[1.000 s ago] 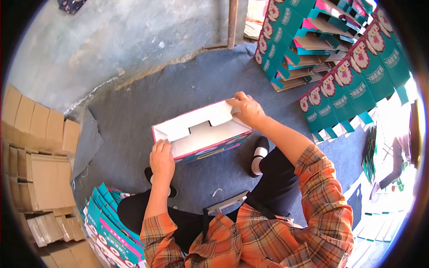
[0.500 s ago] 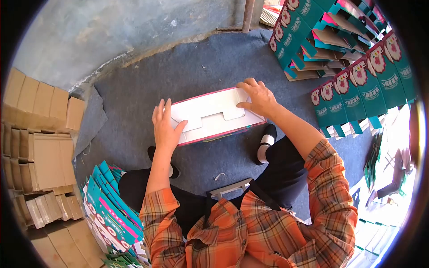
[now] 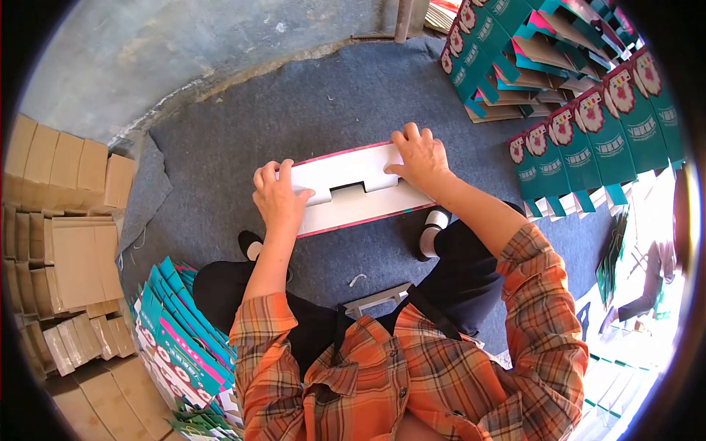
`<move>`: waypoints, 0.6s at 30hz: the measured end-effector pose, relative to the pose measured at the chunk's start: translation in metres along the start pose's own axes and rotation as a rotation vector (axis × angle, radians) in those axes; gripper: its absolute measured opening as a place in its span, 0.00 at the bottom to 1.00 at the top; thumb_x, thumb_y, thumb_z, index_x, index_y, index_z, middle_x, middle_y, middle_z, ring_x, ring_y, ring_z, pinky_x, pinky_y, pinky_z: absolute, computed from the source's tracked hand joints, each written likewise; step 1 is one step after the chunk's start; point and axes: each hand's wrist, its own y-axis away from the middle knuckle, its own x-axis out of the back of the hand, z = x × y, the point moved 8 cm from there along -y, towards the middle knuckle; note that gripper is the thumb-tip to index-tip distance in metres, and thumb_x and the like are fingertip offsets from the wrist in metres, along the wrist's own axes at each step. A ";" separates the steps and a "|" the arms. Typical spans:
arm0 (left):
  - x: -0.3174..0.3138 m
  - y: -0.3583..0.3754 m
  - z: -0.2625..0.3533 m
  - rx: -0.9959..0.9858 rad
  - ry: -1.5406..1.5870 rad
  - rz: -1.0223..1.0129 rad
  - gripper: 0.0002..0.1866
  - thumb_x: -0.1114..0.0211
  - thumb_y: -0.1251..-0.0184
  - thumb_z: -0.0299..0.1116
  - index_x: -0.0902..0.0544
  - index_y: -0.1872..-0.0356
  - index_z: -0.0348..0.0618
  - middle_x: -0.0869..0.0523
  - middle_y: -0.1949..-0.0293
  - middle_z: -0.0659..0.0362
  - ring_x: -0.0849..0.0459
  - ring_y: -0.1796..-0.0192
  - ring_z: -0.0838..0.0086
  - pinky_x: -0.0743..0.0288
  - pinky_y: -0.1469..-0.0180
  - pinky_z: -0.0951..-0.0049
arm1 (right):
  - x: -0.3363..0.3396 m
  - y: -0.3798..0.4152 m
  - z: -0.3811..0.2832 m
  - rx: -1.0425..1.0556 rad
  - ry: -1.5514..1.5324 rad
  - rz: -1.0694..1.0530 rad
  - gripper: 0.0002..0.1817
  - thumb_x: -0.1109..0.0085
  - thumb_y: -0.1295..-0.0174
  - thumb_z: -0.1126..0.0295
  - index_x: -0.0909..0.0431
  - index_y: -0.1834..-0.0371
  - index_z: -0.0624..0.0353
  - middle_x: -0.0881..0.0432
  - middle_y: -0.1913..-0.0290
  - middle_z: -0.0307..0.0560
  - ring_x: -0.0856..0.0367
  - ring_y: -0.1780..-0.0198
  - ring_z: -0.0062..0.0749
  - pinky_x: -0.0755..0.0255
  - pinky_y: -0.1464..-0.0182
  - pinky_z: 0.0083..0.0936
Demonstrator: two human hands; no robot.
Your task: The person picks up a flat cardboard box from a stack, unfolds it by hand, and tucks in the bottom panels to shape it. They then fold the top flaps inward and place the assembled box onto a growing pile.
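Between my knees is a long cardboard box (image 3: 360,208), its white flaps facing up and its edges dark pink. My left hand (image 3: 279,197) grips its left end, the thumb lying on a white flap and the fingers curled over the far edge. At the right end my right hand (image 3: 422,160) holds the box the same way, thumb on the flap and fingers over the rim. A dark gap shows at the notch in the middle of the flaps. What lies inside the box cannot be seen.
Green printed boxes (image 3: 618,140) stand in rows at the right, several with open flaps. Flattened green cartons (image 3: 180,331) lean by my left leg. Brown cardboard boxes (image 3: 84,257) are stacked at the left. A grey wall (image 3: 184,59) rises behind the dark floor mat (image 3: 243,117).
The far flap has tilted inward, and a dark gap has appeared at the notch. Both thumbs now press on the flap, and the fingers have curled more over the far edge.
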 end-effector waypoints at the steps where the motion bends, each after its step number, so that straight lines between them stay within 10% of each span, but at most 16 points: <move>1: 0.000 0.001 0.000 -0.003 -0.016 0.013 0.36 0.20 0.59 0.36 0.25 0.44 0.51 0.29 0.43 0.58 0.37 0.34 0.59 0.31 0.43 0.53 | 0.000 0.000 0.000 0.000 0.000 0.000 0.31 0.32 0.50 0.48 0.27 0.47 0.53 0.29 0.50 0.46 0.25 0.50 0.42 0.24 0.53 0.35; 18: -0.002 -0.003 -0.049 0.026 0.344 0.053 0.23 0.31 0.43 0.44 0.20 0.49 0.46 0.22 0.52 0.52 0.24 0.46 0.59 0.29 0.47 0.57 | -0.031 -0.016 0.047 0.000 -0.538 -0.025 0.26 0.40 0.41 0.47 0.23 0.50 0.57 0.22 0.55 0.55 0.20 0.53 0.47 0.23 0.51 0.40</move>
